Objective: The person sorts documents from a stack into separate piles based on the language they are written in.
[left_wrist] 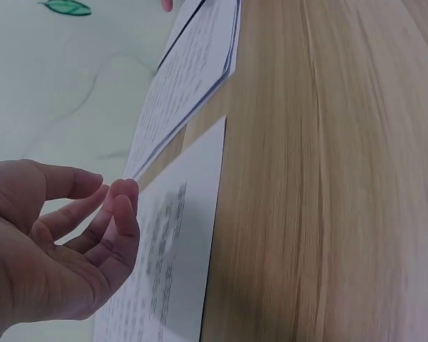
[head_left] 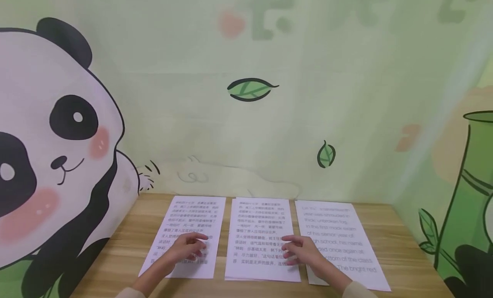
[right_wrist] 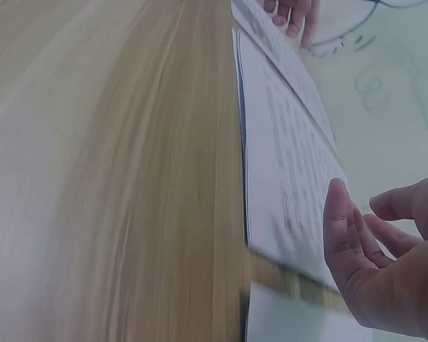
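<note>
My left hand (head_left: 188, 251) hung loose, empty, over left Chinese-text sheet (head_left: 190, 221); right hand (head_left: 303, 252), likewise, between middle Chinese-text stack (head_left: 258, 238) and English-text pages (head_left: 343, 240). All lay along wooden table's (head_left: 398, 246) far edge (spaced, I judged, for legibility).

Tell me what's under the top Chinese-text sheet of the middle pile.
Beneath that top Chinese-text sheet, more white paper peeks out along its near edge. How many pages lie there, and whatever may be printed on them, cannot be seen.
</note>
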Motion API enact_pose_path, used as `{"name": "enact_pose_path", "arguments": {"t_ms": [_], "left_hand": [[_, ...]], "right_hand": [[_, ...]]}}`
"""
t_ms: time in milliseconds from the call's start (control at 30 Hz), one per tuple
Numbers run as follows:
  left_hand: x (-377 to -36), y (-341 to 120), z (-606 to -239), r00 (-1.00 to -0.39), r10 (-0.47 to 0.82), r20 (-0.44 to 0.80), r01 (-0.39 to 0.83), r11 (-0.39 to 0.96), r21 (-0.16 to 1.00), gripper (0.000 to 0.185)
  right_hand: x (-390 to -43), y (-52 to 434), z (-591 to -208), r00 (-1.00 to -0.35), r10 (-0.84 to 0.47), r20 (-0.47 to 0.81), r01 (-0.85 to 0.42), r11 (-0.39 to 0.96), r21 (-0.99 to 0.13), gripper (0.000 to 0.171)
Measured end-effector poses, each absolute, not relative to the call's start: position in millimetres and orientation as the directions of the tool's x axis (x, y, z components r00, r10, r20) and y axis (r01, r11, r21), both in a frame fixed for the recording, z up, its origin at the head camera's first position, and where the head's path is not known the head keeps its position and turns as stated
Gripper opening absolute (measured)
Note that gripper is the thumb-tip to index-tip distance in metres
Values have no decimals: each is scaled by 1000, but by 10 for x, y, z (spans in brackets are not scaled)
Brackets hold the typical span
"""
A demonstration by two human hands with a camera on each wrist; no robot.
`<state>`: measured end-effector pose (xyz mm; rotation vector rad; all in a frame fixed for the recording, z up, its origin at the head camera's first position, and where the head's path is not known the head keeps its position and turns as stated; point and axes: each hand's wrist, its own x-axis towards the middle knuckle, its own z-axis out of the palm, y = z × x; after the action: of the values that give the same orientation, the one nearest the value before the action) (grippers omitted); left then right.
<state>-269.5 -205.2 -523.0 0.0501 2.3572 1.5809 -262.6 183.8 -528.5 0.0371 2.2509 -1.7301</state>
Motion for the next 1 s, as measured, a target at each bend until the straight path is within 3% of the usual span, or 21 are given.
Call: {"name": "enact_pose_path", "arguments": {"t_ms": [367,1000], "left_hand": [[-2692,-1685,-5354,-942,248,-228,-120,384,915,44],[-2704,-1378,-5383,-922,242,-302,-166,456,874,51]], "right_hand": [[-2623,2130,-5290,-945,-37,-324,293,340,-893,43],[-2636,2117,-5412,-918,-105,-383,318,384,-867,51]]}}
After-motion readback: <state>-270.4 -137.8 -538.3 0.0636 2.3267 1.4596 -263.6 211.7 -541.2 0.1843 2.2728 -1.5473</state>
